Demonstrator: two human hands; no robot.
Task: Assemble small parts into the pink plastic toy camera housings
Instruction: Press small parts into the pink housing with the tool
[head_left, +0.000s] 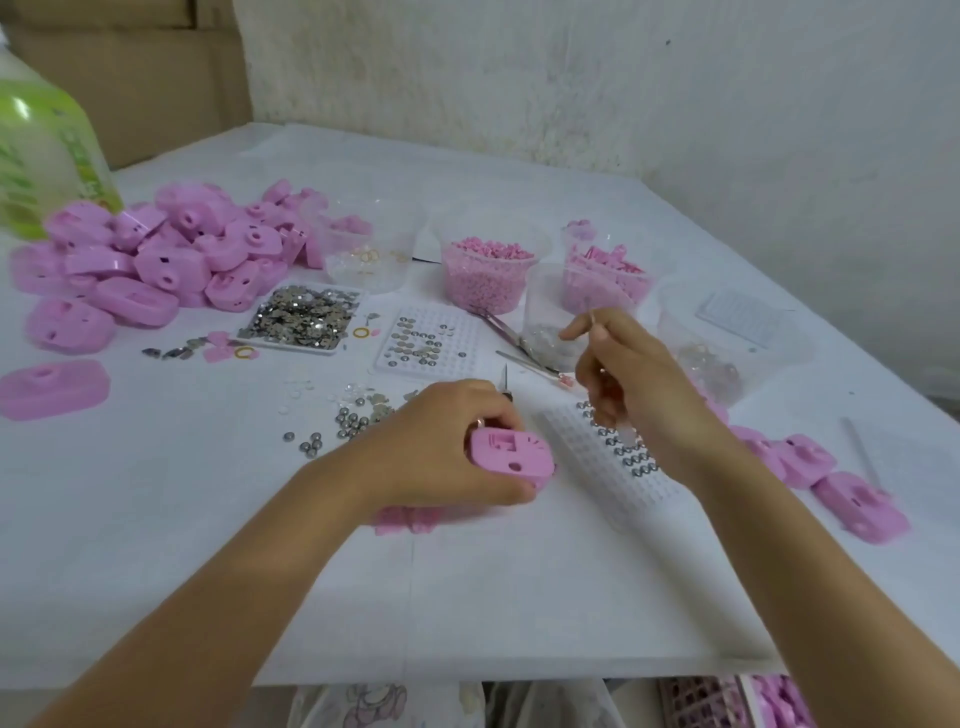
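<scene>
The left hand (441, 441) curls its fingers around a pink camera housing (511, 456) near the middle of the white table (467, 597). The right hand (634, 384) pinches a thin stick (592, 318) above a bumpy tray (597, 452). The green bottle (41, 150) has a label too blurry to read.

A large plastic bottle (41, 150) with a green and white label stands at the far left edge of the table, blurred and cut off by the frame. Behind it, brown cardboard boxes (130, 67) fill the back left corner. A rough, stained white plaster wall (623, 78) runs behind the table and along its right side. The table (467, 597) has a plain white top with a faint seam running towards its near edge. Below that edge are pale material with a cartoon print (374, 706), crumpled clear plastic (550, 706) beside it, and a pink latticed crate (696, 701) at the lower right.
</scene>
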